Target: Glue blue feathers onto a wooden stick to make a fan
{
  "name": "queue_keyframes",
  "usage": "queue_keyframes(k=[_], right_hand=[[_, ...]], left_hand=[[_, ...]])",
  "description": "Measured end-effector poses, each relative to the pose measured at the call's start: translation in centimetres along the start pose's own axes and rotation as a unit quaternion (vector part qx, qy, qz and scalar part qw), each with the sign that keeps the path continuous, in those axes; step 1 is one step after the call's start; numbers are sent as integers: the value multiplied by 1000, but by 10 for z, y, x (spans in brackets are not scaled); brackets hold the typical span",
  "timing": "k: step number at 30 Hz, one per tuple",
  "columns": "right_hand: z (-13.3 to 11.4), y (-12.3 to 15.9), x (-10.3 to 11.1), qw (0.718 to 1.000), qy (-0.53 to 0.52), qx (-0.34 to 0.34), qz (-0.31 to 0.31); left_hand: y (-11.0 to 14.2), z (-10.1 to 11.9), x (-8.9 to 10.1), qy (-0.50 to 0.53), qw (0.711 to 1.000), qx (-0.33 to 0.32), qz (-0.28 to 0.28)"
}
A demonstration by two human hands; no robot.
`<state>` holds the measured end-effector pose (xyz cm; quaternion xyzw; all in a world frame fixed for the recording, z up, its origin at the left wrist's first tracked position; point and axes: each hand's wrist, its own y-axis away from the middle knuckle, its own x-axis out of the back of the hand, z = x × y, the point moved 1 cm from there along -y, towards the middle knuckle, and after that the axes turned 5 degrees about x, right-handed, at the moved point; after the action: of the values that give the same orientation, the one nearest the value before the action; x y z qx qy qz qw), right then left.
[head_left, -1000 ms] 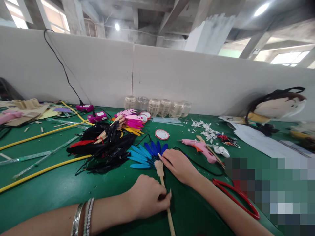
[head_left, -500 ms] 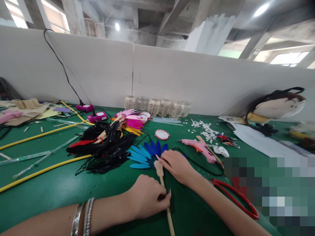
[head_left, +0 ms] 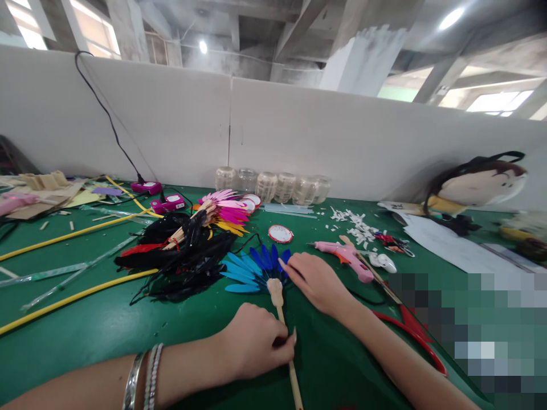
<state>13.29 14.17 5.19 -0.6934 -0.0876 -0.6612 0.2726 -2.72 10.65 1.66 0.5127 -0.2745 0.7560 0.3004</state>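
Note:
My left hand point(head_left: 261, 344) is closed round a light wooden stick point(head_left: 280, 314) with a broad, pale upper end. Light blue feathers point(head_left: 243, 273) and dark blue feathers point(head_left: 267, 259) fan out from that end. To the right of the fan, my right hand point(head_left: 314, 282) has its fingers bent over the outermost dark blue feather, near the stick's head. The fingertips partly hide this feather. Beyond the hands, a pink glue gun point(head_left: 348, 257) lies on its side.
Bundled pink and yellow feathers point(head_left: 226, 213) and black feathers point(head_left: 179, 273) lie at left. Several glass jars point(head_left: 267, 187) line the white partition. Red-handled scissors point(head_left: 421, 344) lie beneath my right forearm. A round red-rimmed lid point(head_left: 281, 233) and white scraps point(head_left: 363, 230) are farther back.
My right hand has shifted slightly to the right and away from the stick's head, uncovering more of it. My left hand stays on the stick.

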Motion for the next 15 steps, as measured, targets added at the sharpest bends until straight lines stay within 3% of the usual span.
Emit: queue_keyframes(k=[5, 8, 12, 15], right_hand=[[33, 12, 34, 992, 49, -109, 34], [62, 29, 46, 969, 77, -236, 20], [91, 51, 52, 922, 66, -379, -54], [99, 60, 49, 902, 51, -407, -138]], left_hand=[[1, 1, 2, 3, 1000, 5, -10], [0, 0, 2, 6, 1000, 11, -14], [0, 0, 0, 8, 1000, 11, -17], [1, -1, -1, 4, 1000, 10, -11]])
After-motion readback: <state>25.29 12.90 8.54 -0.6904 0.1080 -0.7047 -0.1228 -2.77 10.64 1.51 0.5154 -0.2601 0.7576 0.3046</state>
